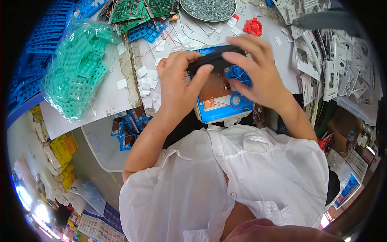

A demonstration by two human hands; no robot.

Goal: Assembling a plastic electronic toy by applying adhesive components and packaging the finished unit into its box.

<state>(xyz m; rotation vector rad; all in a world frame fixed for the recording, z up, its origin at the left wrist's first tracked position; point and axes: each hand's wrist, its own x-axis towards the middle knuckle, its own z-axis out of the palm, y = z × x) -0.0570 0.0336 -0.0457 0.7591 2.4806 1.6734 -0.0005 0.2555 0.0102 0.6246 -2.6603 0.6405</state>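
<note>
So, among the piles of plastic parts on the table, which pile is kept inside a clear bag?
The pale green grid parts, at the person's left. The blue grids beside them and the white pieces at the right lie loose.

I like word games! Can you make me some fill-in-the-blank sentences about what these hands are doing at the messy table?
1. Both hands, the left hand and the right hand, hold a long ____ part.
2. Under the hands lies an open casing coloured ____.
3. The clear bag at the person's left is full of ____ plastic pieces.
4. The round dish at the top holds small metal ____.

Missing words: black; blue; green; screws
</note>
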